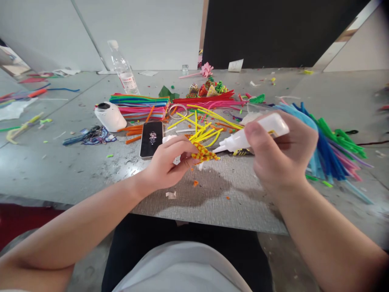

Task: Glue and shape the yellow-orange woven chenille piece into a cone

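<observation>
Between the thumb and fingers of my left hand (172, 160) is a small yellow-and-orange pipe-cleaner piece (204, 153), cone-like in shape, its narrow end facing right. My right hand (279, 150) grips a white glue bottle (240, 138) on its side. The bottle's thin nozzle points left and down, at or very close to the tip of the yellow-and-orange piece; whether they touch I cannot tell. Loose yellow pipe cleaners (206, 132) lie just behind my left hand. Beside that hand rests a phone (151, 140) with its screen lit.
Bundles of red pipe cleaners (202, 101) and multicoloured pipe cleaners (139, 106) lie farther back. Blue pipe cleaners (326, 150) are at right. A clear bottle (123, 71), a white container (110, 117) and a pink flower (207, 69) stand or lie around. Scraps dot the grey table (194, 207).
</observation>
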Demonstrator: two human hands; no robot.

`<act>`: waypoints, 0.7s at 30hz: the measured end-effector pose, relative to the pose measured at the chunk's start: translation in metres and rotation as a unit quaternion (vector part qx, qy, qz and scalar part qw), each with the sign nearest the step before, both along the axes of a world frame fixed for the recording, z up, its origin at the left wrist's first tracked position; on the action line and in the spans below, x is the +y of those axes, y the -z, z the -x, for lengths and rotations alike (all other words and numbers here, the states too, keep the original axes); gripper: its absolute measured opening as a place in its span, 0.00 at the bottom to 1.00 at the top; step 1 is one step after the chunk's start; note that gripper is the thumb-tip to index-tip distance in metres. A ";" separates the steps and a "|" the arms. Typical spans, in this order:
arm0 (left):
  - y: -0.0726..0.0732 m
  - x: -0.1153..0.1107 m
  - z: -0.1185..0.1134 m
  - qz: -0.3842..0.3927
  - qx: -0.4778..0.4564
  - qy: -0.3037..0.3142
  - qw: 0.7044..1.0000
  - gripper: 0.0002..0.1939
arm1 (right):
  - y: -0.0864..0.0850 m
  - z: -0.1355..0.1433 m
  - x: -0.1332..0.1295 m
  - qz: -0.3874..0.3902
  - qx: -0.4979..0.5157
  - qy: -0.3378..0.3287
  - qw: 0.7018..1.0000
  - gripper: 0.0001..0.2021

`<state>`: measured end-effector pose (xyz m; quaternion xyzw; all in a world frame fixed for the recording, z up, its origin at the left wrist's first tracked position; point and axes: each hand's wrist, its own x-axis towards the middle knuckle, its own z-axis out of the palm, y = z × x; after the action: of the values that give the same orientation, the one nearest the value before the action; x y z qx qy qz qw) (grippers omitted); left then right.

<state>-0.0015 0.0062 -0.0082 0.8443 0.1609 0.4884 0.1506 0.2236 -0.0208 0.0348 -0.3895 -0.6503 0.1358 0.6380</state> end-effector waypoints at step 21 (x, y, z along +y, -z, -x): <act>0.000 -0.003 -0.003 -0.016 0.000 -0.021 1.000 0.04 | 0.009 0.006 0.008 0.089 0.081 -0.124 0.985 0.23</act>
<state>0.0018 0.0030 -0.0078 0.8429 0.1705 0.4943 0.1270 0.2177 -0.0127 0.0259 -0.3493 -0.6252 0.3022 0.6292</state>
